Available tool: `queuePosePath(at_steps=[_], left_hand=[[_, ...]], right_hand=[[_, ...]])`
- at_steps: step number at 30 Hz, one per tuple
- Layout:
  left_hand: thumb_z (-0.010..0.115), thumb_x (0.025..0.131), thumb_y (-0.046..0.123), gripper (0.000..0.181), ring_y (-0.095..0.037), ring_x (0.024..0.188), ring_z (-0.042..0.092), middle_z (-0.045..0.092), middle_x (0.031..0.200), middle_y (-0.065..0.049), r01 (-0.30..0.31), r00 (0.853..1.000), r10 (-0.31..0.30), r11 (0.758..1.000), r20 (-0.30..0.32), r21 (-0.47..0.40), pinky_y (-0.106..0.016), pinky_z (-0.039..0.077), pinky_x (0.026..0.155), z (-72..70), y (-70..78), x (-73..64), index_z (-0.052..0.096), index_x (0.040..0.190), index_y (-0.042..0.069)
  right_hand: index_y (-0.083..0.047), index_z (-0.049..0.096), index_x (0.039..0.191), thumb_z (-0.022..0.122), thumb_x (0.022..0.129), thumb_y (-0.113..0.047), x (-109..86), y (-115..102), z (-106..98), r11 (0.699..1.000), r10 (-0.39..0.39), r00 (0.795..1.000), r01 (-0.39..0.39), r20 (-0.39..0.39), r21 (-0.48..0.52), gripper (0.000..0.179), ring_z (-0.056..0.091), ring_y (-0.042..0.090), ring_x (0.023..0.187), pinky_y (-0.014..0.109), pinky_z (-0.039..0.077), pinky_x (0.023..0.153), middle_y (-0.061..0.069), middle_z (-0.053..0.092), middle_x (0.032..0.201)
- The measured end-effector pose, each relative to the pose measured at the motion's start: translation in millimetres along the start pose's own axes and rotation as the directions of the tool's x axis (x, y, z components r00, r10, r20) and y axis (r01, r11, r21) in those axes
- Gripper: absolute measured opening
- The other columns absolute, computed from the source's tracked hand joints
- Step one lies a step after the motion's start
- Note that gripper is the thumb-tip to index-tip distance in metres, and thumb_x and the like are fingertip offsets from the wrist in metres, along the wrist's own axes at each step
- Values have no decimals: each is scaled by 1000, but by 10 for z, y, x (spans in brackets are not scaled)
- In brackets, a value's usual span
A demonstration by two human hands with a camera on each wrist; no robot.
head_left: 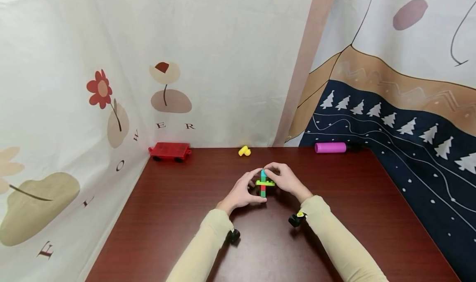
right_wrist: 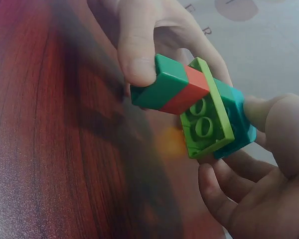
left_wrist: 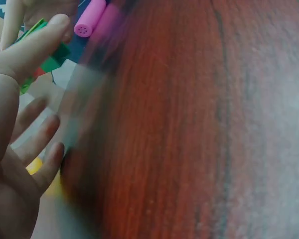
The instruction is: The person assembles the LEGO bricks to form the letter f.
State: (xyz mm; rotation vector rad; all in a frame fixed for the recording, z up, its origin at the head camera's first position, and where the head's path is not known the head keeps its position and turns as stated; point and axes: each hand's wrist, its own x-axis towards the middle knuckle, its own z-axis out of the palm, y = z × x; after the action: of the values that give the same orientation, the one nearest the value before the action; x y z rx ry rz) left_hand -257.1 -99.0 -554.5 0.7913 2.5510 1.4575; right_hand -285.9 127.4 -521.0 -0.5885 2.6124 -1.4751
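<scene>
A small toy-brick figure point(head_left: 263, 187) is held above the middle of the brown table between both hands. In the right wrist view, a green brick point(right_wrist: 162, 82) and a red brick point(right_wrist: 186, 90) join a lime-green plate point(right_wrist: 222, 117) set crosswise, with teal and blue bricks beyond it. My left hand point(head_left: 241, 193) presses its thumb on the green end, its fingers reaching round the figure's far side. At the blue end, my right hand point(head_left: 288, 179) grips with thumb and fingers. The left thumb hides part of the figure in the left wrist view.
A red toy wagon point(head_left: 171, 150) stands at the table's back left edge. Small yellow pieces point(head_left: 244, 151) lie at the back middle. A pink-purple cylinder point(head_left: 330, 147) with a black end lies at the back right. Printed cloth hangs behind the table point(head_left: 178, 216).
</scene>
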Motion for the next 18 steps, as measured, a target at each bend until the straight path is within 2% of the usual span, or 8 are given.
queuePosePath(at_steps=[3,5,8,13,18], left_hand=[[96,78,29,99,-20,121,56,48,155,2,-27,999,28,1000,-25,7,-42,52,97,11,-6,-10,41,160,29],[96,78,28,98,-21,131,53,45,159,3,-37,999,38,999,-33,9,-45,52,98,10,-6,-15,42,159,27],[95,79,28,95,-19,140,49,48,158,4,-34,999,35,999,-30,21,-47,51,101,11,-4,-14,44,159,25],[95,79,36,92,-19,128,54,56,150,3,18,1000,-16,997,-26,80,-44,48,105,3,-7,-22,48,157,24],[94,79,41,92,-20,116,51,61,140,0,59,998,-56,993,-39,105,-41,47,98,3,-21,-30,50,156,19]], right_hand=[[-9,75,124,63,107,-24,3,1,1,1000,9,1000,-9,3,-7,25,63,24,106,45,52,99,6,74,119],[-9,75,125,63,107,-22,6,-9,8,1000,26,1000,-26,6,-9,25,63,24,106,43,52,97,6,74,120],[-9,75,126,63,107,-22,1,-18,15,999,42,999,-42,10,-32,26,63,23,106,42,52,97,7,74,122],[-8,75,127,63,107,-20,-13,-23,32,997,51,998,-50,19,-62,27,62,23,105,42,52,94,8,74,124],[-8,73,129,64,106,-19,-10,-1,61,998,41,999,-40,19,-56,27,63,24,107,42,53,94,9,73,125]])
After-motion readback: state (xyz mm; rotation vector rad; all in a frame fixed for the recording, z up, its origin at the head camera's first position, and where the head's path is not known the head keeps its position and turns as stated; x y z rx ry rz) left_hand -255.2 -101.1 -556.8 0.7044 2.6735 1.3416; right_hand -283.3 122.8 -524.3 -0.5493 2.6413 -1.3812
